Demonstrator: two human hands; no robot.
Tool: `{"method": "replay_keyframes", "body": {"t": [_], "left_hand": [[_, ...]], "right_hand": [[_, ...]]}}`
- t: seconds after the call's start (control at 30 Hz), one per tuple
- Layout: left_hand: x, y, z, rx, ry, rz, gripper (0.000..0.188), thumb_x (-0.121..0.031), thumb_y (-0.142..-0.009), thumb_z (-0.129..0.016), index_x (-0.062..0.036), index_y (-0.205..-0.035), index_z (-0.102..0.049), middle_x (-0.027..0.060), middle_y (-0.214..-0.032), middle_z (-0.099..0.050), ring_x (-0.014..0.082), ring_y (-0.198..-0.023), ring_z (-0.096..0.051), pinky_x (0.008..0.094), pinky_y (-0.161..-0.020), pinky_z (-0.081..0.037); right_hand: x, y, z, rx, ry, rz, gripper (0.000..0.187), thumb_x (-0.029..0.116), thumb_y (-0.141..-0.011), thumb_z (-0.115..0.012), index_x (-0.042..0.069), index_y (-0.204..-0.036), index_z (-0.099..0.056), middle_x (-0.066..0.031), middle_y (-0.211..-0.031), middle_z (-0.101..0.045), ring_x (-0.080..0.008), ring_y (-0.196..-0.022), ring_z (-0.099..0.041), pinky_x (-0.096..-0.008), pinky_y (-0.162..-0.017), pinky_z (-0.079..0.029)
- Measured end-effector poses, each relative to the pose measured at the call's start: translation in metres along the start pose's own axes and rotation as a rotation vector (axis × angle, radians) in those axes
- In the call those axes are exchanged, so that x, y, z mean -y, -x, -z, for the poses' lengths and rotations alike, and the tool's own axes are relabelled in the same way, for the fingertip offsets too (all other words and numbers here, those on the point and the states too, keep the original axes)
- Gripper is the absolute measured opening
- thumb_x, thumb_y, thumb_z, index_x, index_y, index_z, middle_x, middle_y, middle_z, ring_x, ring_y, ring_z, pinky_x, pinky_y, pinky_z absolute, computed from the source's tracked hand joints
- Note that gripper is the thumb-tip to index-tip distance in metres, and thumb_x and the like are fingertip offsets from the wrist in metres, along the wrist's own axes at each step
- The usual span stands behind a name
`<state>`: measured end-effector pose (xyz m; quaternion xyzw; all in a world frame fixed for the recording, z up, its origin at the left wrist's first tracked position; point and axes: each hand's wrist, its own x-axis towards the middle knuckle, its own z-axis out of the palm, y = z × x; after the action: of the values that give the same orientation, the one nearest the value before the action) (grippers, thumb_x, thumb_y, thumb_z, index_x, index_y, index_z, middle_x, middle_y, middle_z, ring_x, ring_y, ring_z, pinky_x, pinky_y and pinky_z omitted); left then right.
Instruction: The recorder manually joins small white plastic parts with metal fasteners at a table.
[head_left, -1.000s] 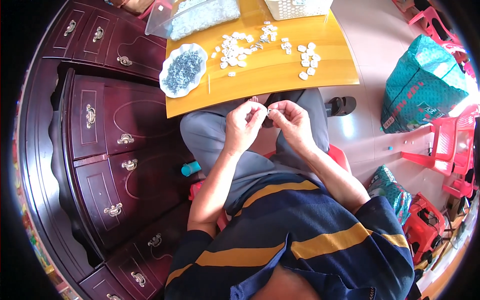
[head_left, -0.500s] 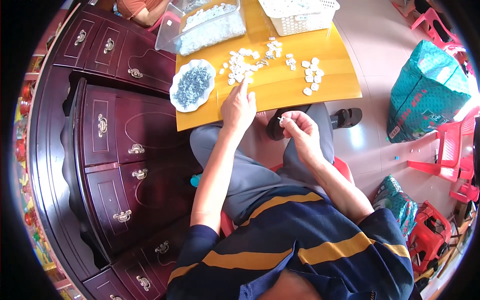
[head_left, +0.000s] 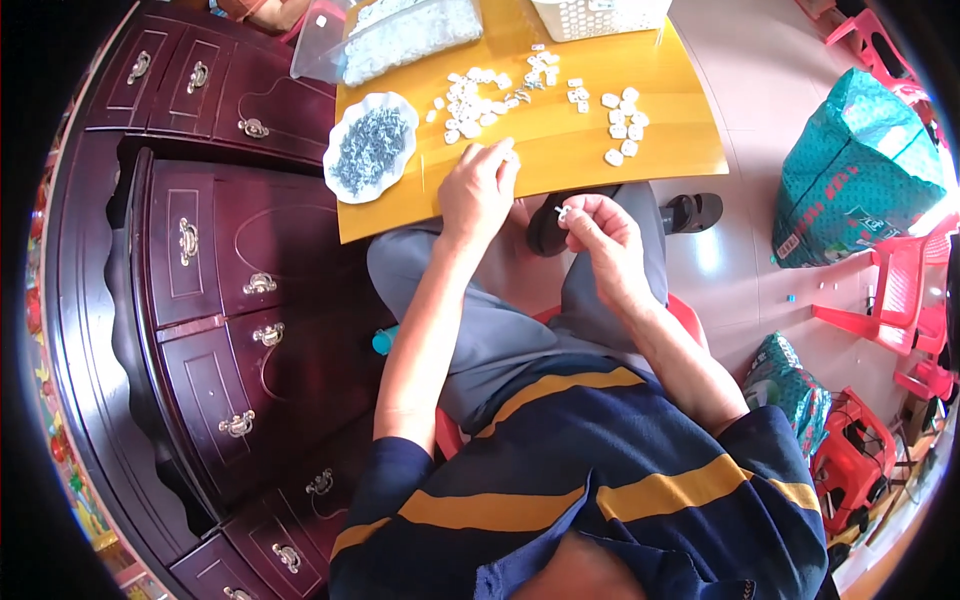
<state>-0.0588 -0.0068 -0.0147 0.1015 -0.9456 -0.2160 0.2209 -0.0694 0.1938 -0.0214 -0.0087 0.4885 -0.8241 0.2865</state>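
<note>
My left hand (head_left: 477, 192) is over the near edge of the yellow table, thumb and forefinger closed on a small white plastic piece (head_left: 511, 157). Past the table edge, above my lap, my right hand (head_left: 606, 236) pinches another small white plastic piece (head_left: 563, 213), partly hidden by the fingertips. A loose pile of white pieces (head_left: 468, 100) lies just beyond my left hand. Farther right is a group of larger white pieces (head_left: 628, 125). Left of the pile, a scalloped white dish (head_left: 408, 150) holds many small grey metal parts (head_left: 368, 150).
At the table's (head_left: 560, 165) far side stand a clear bin (head_left: 318, 45) of white pieces and a white perforated basket (head_left: 590, 22). A dark wooden cabinet (head_left: 200, 330) flanks me on the left. Teal bags (head_left: 850, 180) and red plastic chairs (head_left: 880, 290) are on the right.
My left hand has drawn back from the pile toward me, now with a white piece between thumb and forefinger. My right hand keeps its pinch. The view has shifted slightly.
</note>
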Motion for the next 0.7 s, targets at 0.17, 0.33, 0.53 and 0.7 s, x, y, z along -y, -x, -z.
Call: {"method": "replay_keyframes", "body": {"t": [0.17,0.33,0.53,0.7], "left_hand": [[0.005,0.000,-0.002,-0.011,-0.014,-0.072,0.010,-0.019,-0.091,-0.066,-0.0106,-0.096,-0.070,0.0109,-0.088,-0.066,0.0346,-0.078,-0.067,0.0438,-0.066,-0.054],[0.006,0.009,-0.002,-0.016,-0.052,-0.079,0.010,-0.017,-0.092,-0.066,-0.0073,-0.093,-0.066,0.0115,-0.086,-0.066,0.0338,-0.078,-0.067,0.0423,-0.068,-0.054],[0.001,0.035,0.018,0.030,0.430,0.122,0.008,-0.009,-0.096,-0.060,-0.0020,-0.096,-0.062,0.0104,-0.076,-0.065,0.0239,-0.064,-0.064,0.0347,-0.060,-0.051],[-0.002,0.055,0.055,0.109,0.816,0.502,0.014,-0.011,-0.101,-0.058,-0.0001,-0.108,-0.065,0.0030,-0.083,-0.063,0.0051,-0.061,-0.054,0.0205,-0.055,-0.045]], "right_hand": [[0.001,-0.001,0.002,-0.016,0.008,0.009,0.010,0.011,-0.097,-0.065,0.005,-0.103,-0.068,-0.0002,-0.088,-0.068,-0.0058,-0.072,-0.056,-0.0206,-0.069,-0.045],[-0.001,-0.002,0.005,-0.007,0.004,-0.001,0.010,0.011,-0.097,-0.064,0.005,-0.104,-0.068,-0.0006,-0.088,-0.067,-0.0064,-0.071,-0.056,-0.0208,-0.068,-0.044],[0.001,-0.002,0.005,0.006,-0.009,-0.009,0.009,0.012,-0.097,-0.066,0.004,-0.102,-0.067,0.0002,-0.089,-0.068,-0.0046,-0.074,-0.056,-0.0199,-0.070,-0.046],[0.001,-0.003,0.007,0.023,0.003,-0.032,0.010,0.012,-0.097,-0.065,0.005,-0.103,-0.067,0.0002,-0.090,-0.068,-0.0048,-0.074,-0.056,-0.0203,-0.071,-0.046]]}}
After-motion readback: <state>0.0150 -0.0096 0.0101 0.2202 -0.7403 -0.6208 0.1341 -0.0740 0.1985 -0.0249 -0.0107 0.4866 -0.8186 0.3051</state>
